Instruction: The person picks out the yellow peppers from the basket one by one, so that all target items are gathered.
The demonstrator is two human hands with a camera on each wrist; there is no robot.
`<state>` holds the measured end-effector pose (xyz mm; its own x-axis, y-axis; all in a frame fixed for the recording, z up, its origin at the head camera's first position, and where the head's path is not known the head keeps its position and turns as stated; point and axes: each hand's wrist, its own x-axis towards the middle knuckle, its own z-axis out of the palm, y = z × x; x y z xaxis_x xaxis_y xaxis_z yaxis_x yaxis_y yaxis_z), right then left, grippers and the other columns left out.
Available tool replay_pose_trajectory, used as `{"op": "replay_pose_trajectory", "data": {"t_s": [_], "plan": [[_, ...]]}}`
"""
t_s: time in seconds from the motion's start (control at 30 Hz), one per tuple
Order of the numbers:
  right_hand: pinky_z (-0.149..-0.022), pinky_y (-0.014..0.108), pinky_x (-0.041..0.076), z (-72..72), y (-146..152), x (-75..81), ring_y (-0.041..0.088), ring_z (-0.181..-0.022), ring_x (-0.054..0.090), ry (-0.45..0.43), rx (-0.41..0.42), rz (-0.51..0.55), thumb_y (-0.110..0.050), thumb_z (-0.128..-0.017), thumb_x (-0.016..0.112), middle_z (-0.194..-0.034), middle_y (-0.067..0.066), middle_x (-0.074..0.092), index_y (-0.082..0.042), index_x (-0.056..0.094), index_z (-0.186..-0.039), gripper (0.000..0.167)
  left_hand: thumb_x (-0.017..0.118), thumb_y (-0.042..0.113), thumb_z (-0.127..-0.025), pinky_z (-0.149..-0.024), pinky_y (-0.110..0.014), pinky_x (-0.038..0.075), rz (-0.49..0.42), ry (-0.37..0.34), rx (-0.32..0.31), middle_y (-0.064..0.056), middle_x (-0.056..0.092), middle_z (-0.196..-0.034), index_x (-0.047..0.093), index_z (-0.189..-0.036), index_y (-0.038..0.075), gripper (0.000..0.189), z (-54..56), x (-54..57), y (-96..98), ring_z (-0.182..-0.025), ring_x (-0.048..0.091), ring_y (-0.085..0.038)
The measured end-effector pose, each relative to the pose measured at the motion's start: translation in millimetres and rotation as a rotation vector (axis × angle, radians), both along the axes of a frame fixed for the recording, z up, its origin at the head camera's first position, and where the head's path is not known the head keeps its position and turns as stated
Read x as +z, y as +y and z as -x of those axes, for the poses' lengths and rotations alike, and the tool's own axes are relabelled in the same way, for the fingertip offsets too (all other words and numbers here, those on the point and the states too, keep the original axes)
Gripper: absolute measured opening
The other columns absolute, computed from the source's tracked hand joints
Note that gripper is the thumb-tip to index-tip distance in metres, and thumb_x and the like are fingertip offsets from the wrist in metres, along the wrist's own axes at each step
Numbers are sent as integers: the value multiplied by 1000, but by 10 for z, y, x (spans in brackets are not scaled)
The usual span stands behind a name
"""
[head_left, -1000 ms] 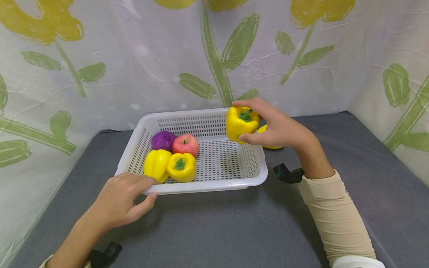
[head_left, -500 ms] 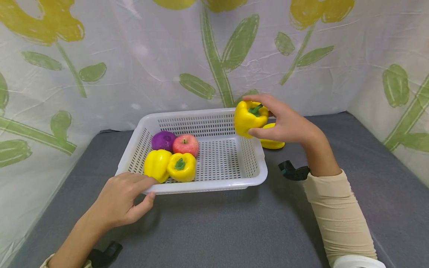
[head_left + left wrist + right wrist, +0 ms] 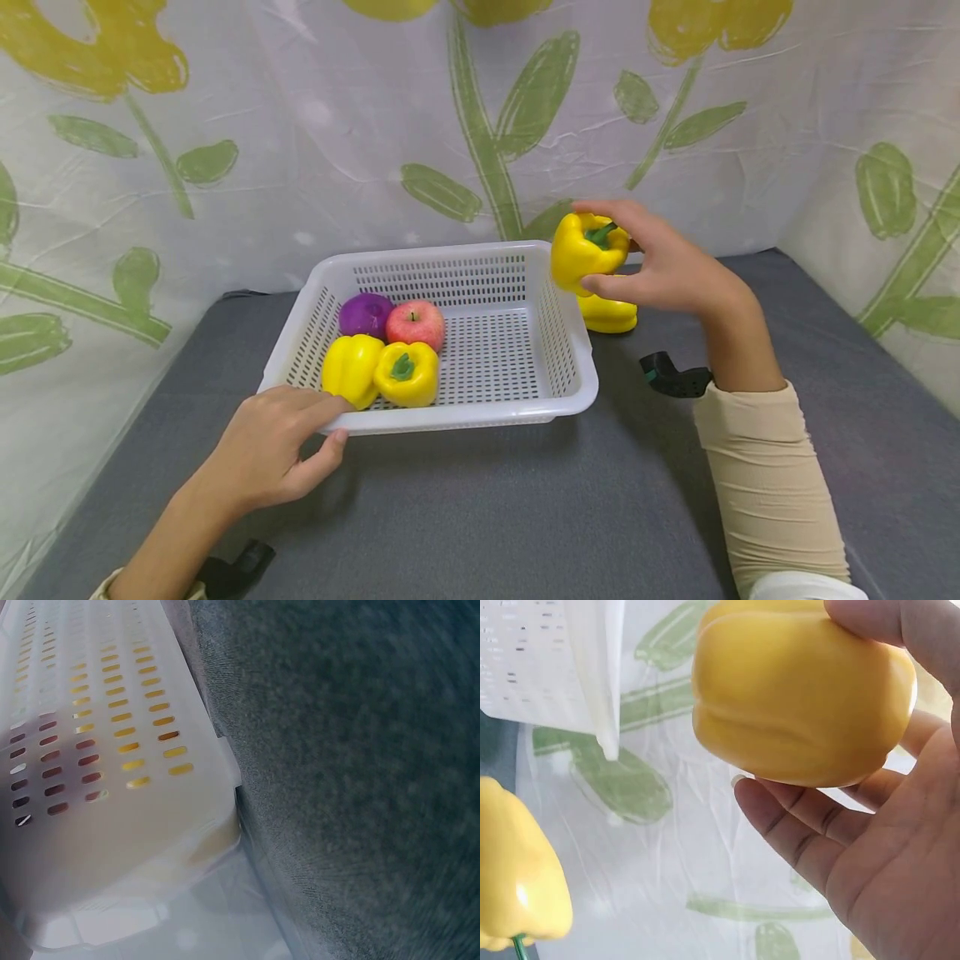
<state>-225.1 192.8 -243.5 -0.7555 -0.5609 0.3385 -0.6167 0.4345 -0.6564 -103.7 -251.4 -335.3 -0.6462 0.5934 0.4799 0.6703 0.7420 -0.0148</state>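
Note:
My right hand [image 3: 663, 262] holds a yellow bell pepper [image 3: 581, 258] with a green stem, raised above the right end of a white plastic basket [image 3: 480, 416]. In the right wrist view, thumb and fingers grip that pepper [image 3: 795, 697] from its sides. My left hand [image 3: 277, 450] pinches the basket's front left rim, thumb outside and fingers over the edge. Inside the basket's left part sit two yellow bell peppers [image 3: 407, 379], a red apple [image 3: 415, 323] and a purple round item [image 3: 365, 315]. The left wrist view shows the slotted basket wall [image 3: 112, 817], no hand.
Another yellow bell pepper [image 3: 609, 317] lies on the grey tabletop [image 3: 480, 517] just right of the basket, partly behind the held one. A white cloth backdrop [image 3: 315, 167] with printed flowers stands behind the table.
My right hand has carried the held pepper right and slightly upward, from over the basket's interior to above its right rim. The left hand and the basket stay put.

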Motion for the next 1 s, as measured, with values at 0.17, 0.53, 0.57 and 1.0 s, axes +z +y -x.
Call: {"op": "replay_pose_trajectory", "data": {"t_s": [0.17,0.53,0.57,1.0], "plan": [[-98,56,37,2,93,19,30,-122,42,18,-49,-39,-5,-85,73,-147,13,42,-6,40,-151,73,61,28,-76,-65,-43,55,2,1,0,7,72,-84,72,-92,18,22,-5,-2,2,-75,69,-16],[-97,56,38,3,260,42,32,-123,40,7,-156,-105,-4,-84,72,-147,15,40,-7,39,-152,75,60,28,-75,-64,-42,54,5,5,1,7,71,-82,70,-90,19,20,-2,7,10,-74,69,-16],[-97,57,38,2,270,42,33,-123,40,7,-160,-108,-4,-84,72,-147,16,40,-7,39,-152,76,60,28,-75,-64,-43,54,4,6,-1,7,71,-82,70,-90,19,20,-2,6,10,-74,68,-16],[-84,51,42,19,392,23,34,-110,41,-68,-237,-244,-9,-86,69,-135,20,39,-10,41,-151,71,60,28,-75,-63,-42,54,-6,16,-12,8,71,-82,72,-92,18,23,2,-2,5,-72,68,-16]]}}
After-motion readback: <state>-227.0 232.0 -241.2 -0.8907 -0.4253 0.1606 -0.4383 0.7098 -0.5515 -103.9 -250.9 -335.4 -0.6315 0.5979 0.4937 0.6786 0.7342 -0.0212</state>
